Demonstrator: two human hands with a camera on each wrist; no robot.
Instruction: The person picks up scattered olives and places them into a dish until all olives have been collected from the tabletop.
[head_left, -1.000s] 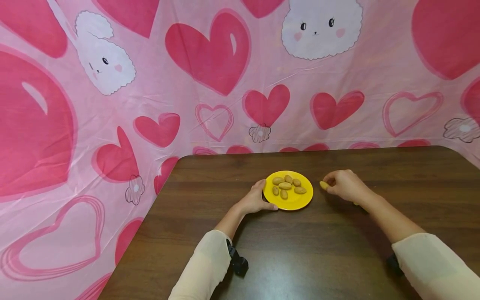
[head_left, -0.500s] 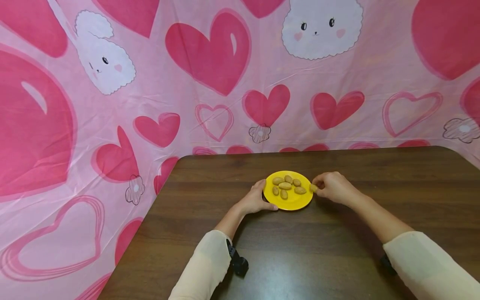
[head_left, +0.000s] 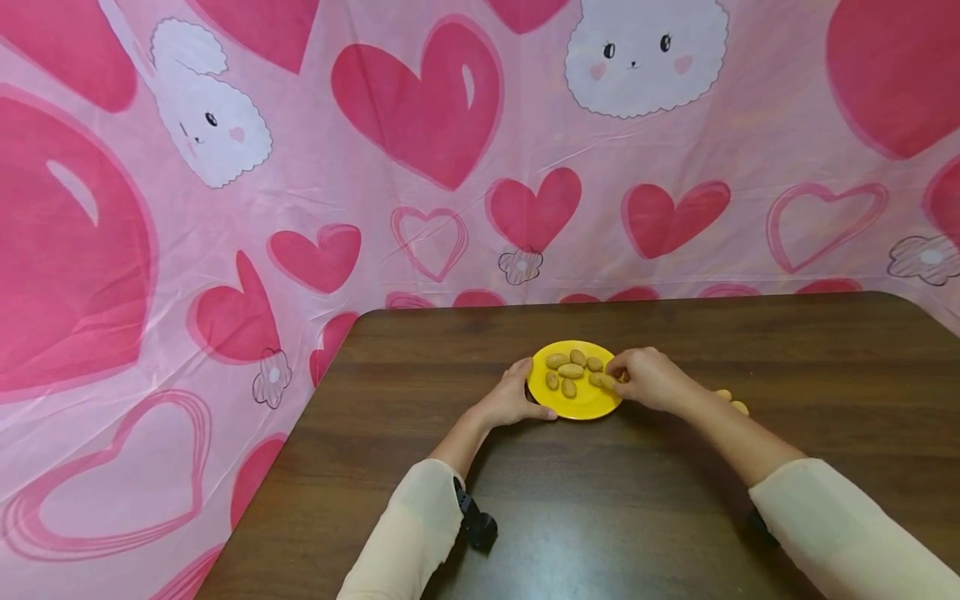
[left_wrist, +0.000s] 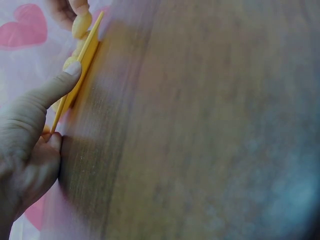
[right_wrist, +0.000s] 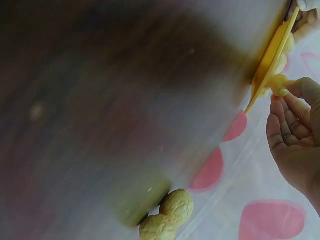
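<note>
A round yellow plate on the table bears several small oval yellow-brown pieces, potato-like in shape. My left hand holds the plate's left side, thumb over the rim and fingers at the edge, as the left wrist view shows. Over the plate's right side, my right hand pinches one more such piece between thumb and fingertips. In the head view that held piece overlaps a piece lying on the plate. The left wrist view also catches the held piece just above the far rim.
Two loose pieces lie on the brown wooden table, partly behind my right forearm. The right wrist view shows them with wrinkled skins. A pink heart-patterned cloth hangs behind the table and along its left.
My right hand has moved left with its piece, from beside the plate to over its right edge. The two loose pieces have come into sight behind the forearm. My left hand stays put.
</note>
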